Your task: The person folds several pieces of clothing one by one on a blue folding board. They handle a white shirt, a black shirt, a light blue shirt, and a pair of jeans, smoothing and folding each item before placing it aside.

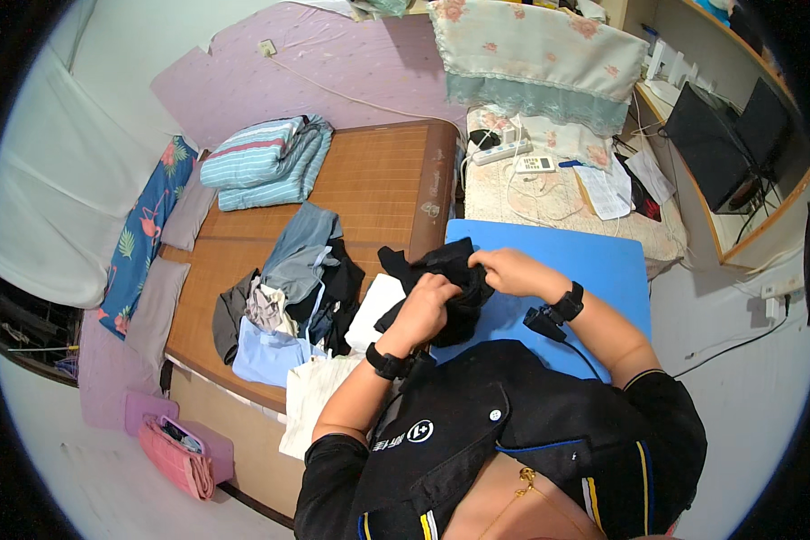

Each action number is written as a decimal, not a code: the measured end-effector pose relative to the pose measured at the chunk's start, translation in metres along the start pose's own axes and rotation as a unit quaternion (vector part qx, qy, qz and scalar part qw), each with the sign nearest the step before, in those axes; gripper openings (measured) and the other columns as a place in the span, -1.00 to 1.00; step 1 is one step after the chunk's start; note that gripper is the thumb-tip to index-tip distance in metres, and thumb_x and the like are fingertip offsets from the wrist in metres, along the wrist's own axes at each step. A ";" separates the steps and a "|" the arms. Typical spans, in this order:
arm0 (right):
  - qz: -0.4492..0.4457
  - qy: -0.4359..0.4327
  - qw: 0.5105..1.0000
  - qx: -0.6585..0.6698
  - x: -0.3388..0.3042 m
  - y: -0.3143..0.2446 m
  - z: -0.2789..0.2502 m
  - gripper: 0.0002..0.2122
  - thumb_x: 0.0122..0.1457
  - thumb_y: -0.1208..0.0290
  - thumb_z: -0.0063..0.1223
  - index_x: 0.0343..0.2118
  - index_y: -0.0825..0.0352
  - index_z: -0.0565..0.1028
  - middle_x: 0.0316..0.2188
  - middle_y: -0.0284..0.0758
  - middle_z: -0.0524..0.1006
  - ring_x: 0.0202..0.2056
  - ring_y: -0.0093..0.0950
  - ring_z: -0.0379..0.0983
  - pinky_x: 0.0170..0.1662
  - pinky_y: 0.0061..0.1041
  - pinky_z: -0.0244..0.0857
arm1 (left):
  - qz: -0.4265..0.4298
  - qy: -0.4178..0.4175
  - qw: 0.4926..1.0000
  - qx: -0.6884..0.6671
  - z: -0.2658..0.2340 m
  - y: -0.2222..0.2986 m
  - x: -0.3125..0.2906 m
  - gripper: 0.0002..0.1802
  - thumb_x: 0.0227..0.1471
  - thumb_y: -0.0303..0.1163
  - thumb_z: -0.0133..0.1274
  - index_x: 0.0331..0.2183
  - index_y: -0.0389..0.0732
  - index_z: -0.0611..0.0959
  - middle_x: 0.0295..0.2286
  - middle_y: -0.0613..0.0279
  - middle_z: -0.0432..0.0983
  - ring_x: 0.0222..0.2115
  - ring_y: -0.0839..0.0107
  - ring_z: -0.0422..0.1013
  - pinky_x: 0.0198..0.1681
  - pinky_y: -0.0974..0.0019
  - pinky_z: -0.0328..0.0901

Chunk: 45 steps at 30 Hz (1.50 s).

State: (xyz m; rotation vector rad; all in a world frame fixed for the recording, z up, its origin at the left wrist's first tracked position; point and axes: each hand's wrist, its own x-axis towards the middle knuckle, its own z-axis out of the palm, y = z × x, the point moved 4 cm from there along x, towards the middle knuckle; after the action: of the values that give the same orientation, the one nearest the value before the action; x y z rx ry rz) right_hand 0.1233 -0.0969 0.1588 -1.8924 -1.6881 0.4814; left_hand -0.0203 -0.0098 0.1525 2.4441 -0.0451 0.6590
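Hands meet over a bunched black garment (441, 288) held just above the near edge of a blue board (594, 270). The left hand (423, 310) is curled shut around the garment's lower folds, fingers buried in the cloth, a black band at its wrist. The right hand (508, 270) closes on the upper edge of the same garment, fingertips pinching the fabric, so the cloth lies between and partly under both hands; a black wrist strap with a small device and cable sits on that forearm.

To the left, beside the garment, a white cloth (373, 310) lies on the board's corner, and past it a loose pile of clothes (288, 288) in grey, blue and black spreads across a woven bamboo mat (378, 175) on the bed. Further back on the mat rests a folded striped blanket (265, 162). Behind the board stands a small table under a floral cover (549, 193), with a power strip and a remote control on it.
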 end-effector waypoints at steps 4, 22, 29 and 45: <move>0.039 0.007 0.999 0.033 -0.018 0.030 0.017 -0.82 -0.09 0.52 -0.18 -0.42 0.36 0.46 -0.61 -0.16 0.46 -0.54 -0.25 0.41 -0.43 -0.38 0.28 | -0.066 0.042 0.997 0.028 -0.009 -0.020 0.001 -0.69 -0.36 -0.75 -0.17 -0.48 -0.27 0.56 -0.50 0.10 0.37 -0.36 0.11 0.26 -0.27 0.22 0.20; 0.088 0.028 0.995 -0.033 0.016 0.075 0.043 -0.80 -0.14 0.45 -0.12 -0.41 0.35 0.45 -0.49 -0.07 0.46 -0.42 -0.09 0.38 -0.31 -0.24 0.27 | -0.123 0.088 0.987 -0.052 -0.040 -0.052 0.004 -0.71 -0.29 -0.69 -0.19 -0.44 -0.29 0.54 -0.46 0.03 0.43 -0.34 0.08 0.32 -0.22 0.22 0.22; 0.081 0.162 0.978 -0.100 0.061 0.028 -0.014 -0.83 -0.15 0.42 -0.18 -0.53 0.38 0.42 -0.57 0.00 0.44 -0.45 -0.04 0.37 -0.35 -0.14 0.24 | -0.260 -0.046 0.962 -0.069 -0.028 -0.070 -0.009 -0.60 -0.25 -0.44 -0.07 -0.25 -0.37 0.47 -0.31 -0.16 0.42 -0.22 0.05 0.35 -0.13 0.24 0.22; -0.040 0.077 0.982 -0.169 0.040 0.022 0.032 -0.90 -0.20 0.43 -0.05 -0.59 0.34 0.37 -0.59 -0.17 0.44 -0.46 -0.18 0.38 -0.40 -0.25 0.26 | -0.449 0.073 0.778 -0.434 -0.005 -0.103 -0.011 -0.71 -0.02 -0.51 -0.28 -0.26 -0.42 0.44 -0.39 0.05 0.43 -0.47 0.26 0.43 -0.49 0.26 0.44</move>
State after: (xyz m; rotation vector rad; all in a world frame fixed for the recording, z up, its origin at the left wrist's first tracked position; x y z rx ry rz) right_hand 0.1274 -0.0535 0.1245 -2.0233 -1.8213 0.0112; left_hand -0.0136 0.0762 0.0952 1.2597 0.6880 0.2581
